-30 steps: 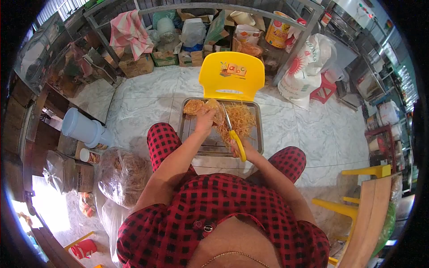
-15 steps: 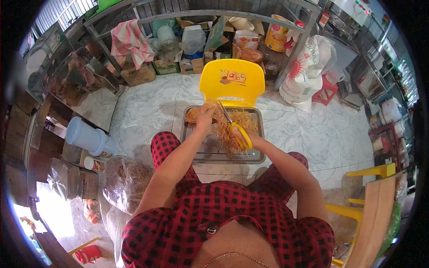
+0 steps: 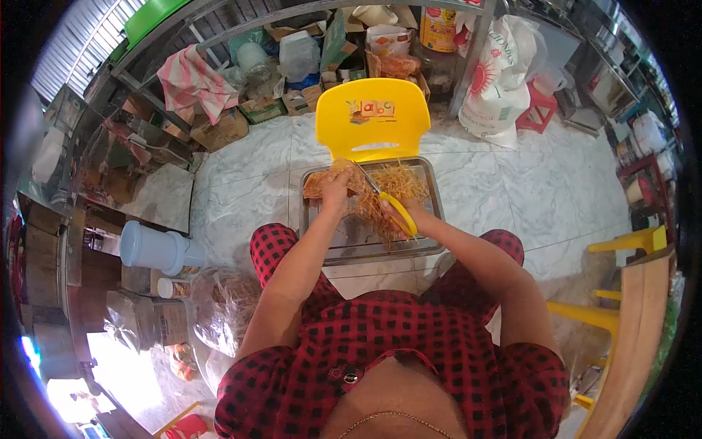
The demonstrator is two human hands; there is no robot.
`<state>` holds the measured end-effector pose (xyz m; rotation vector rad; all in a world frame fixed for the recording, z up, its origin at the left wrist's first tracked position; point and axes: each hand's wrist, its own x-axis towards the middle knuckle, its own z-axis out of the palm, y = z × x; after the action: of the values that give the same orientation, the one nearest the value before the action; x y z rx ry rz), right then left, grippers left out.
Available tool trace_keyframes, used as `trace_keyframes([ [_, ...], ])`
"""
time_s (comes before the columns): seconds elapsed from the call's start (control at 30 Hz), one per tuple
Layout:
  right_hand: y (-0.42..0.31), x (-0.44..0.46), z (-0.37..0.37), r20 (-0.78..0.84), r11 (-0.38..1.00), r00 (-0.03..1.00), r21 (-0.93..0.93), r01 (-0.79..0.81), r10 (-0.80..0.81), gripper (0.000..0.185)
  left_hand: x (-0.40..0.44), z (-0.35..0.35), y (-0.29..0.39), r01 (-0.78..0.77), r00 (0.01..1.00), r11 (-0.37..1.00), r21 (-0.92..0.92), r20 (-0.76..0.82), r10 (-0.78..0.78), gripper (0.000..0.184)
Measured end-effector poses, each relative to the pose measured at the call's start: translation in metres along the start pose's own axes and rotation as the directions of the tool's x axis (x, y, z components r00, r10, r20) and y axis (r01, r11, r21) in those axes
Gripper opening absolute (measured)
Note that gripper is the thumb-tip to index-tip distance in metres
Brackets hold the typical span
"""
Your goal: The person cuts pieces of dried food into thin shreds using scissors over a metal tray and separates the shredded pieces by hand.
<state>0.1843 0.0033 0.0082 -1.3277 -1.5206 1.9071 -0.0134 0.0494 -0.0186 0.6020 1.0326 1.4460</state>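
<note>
Yellow-handled scissors (image 3: pixel 388 197), straw-gold shreds (image 3: pixel 398 178), orange-brown pieces (image 3: pixel 314 187)

Red-and-black checked clothes (image 3: pixel 409 340); bright yellow chair (image 3: pixel 373 113); silver-grey tray (image 3: pixel 351 237); pink-and-white striped cloth (image 3: pixel 194 84); white floor (image 3: pixel 548 190) veined with grey; pale blue bucket (image 3: pixel 145 246); white sack (image 3: pixel 497 102) bearing a red sun print.

Two hands (image 3: pixel 336 189) (image 3: pixel 414 210), one pair of scissors (image 3: pixel 397 205), one tray (image 3: pixel 349 234) (plus one striped cloth (image 3: pixel 194 82))

The scissors (image 3: pixel 379 193) had smooth plastic handles (image 3: pixel 399 210) and metal blades (image 3: pixel 369 179); the tray (image 3: pixel 347 235) was shiny metal, the strands (image 3: pixel 397 178) rough and matt. The chair (image 3: pixel 376 137) looked like smooth plastic, the floor tiles (image 3: pixel 545 190) glossy, the towel (image 3: pixel 196 86) matt cloth, the plank (image 3: pixel 636 322) wood.
</note>
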Motion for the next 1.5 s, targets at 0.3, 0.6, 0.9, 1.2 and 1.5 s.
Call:
trace_keyframes([
  [0.3, -0.009, -0.010, -0.003, 0.003, 0.996, 0.996, -0.001, -0.086, 0.086, 0.061, -0.011, -0.002, -0.021, 0.109, 0.989, 0.989, 0.097, 0.087, -0.118, 0.016],
  [0.6, 0.002, 0.003, -0.011, 0.016, 0.998, 0.998, 0.025, -0.058, 0.058, 0.059, 0.000, 0.000, -0.034, 0.090, 0.995, 0.996, -0.003, 0.036, -0.090, 0.016],
  [0.9, 0.006, -0.018, -0.008, 0.132, 0.984, 0.989, -0.155, 0.090, -0.070, 0.073, -0.013, 0.010, -0.019, -0.082, 0.988, 0.997, -0.005, -0.134, 0.080, 0.014],
  [1.2, 0.009, -0.034, -0.008, 0.103, 0.979, 0.994, -0.204, -0.023, 0.045, 0.078, -0.025, 0.020, -0.025, -0.070, 0.992, 0.997, 0.010, -0.103, 0.071, 0.015],
  [1.5, 0.007, -0.042, -0.011, 0.042, 0.976, 0.996, -0.199, 0.090, -0.083, 0.059, -0.021, 0.016, -0.031, 0.034, 0.999, 0.999, 0.031, 0.020, -0.035, 0.016],
])
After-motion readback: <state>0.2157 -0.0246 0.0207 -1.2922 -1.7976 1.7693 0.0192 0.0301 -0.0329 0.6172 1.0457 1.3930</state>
